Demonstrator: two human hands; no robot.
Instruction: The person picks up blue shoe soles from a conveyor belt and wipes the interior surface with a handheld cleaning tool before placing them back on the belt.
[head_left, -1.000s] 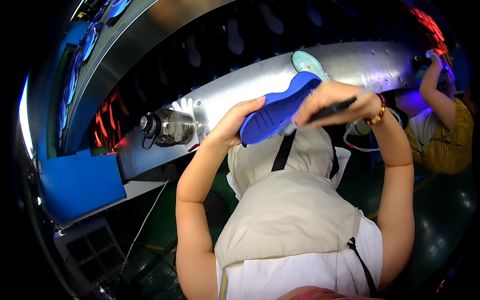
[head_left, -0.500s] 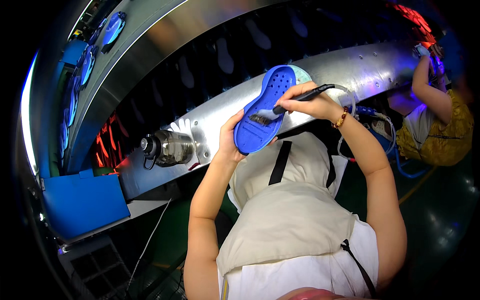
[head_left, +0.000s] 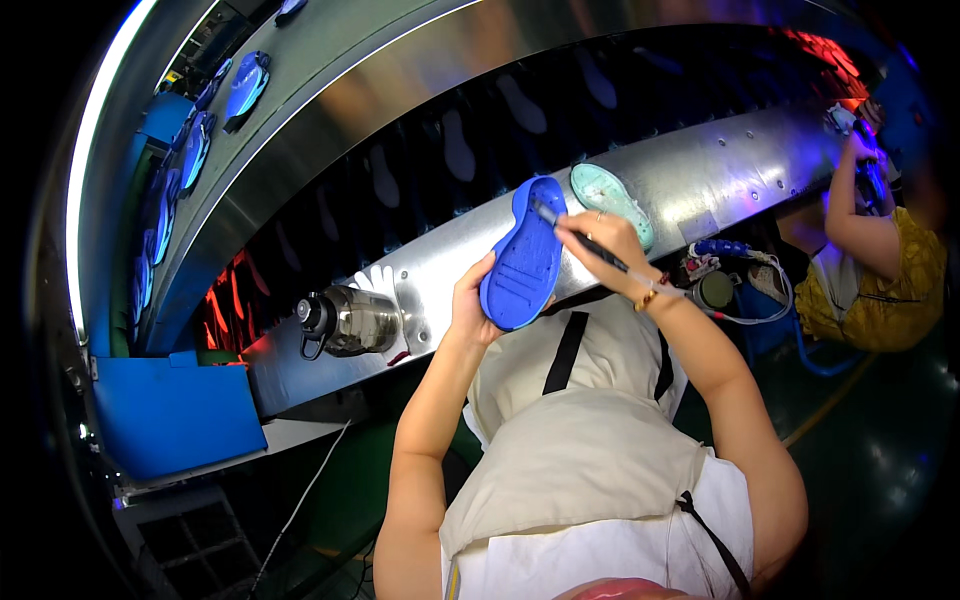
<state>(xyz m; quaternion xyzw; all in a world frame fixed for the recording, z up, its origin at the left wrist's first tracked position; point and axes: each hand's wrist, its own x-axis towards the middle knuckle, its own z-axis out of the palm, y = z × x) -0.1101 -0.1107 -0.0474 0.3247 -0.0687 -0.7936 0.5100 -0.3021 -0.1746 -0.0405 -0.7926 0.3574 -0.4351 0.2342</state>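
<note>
A blue shoe sole (head_left: 519, 284), its inner side up, is tilted above the metal ledge. My left hand (head_left: 470, 303) grips it by its left edge near the lower end. In my right hand (head_left: 612, 243) is a brush (head_left: 546, 212) with a black handle, held like a pen. Its bristle end meets the upper part of the sole; the bristles are blurred. A pale tube runs from the handle's rear end past my wrist. Beyond my right hand, a mint-green sole (head_left: 602, 190) lies on the ledge, partly covered by that hand.
On the metal ledge (head_left: 745, 165) stand a clear bottle with black lid (head_left: 350, 320) and a white glove (head_left: 375, 280). Behind runs a dark conveyor carrying sole shapes (head_left: 458, 145). Blue soles (head_left: 246, 88) rest on an upper belt. A co-worker in yellow (head_left: 868, 270) sits at right.
The brush has moved from the middle of the blue sole toward its far end. More of the mint-green sole shows. The whole view has shifted slightly.
</note>
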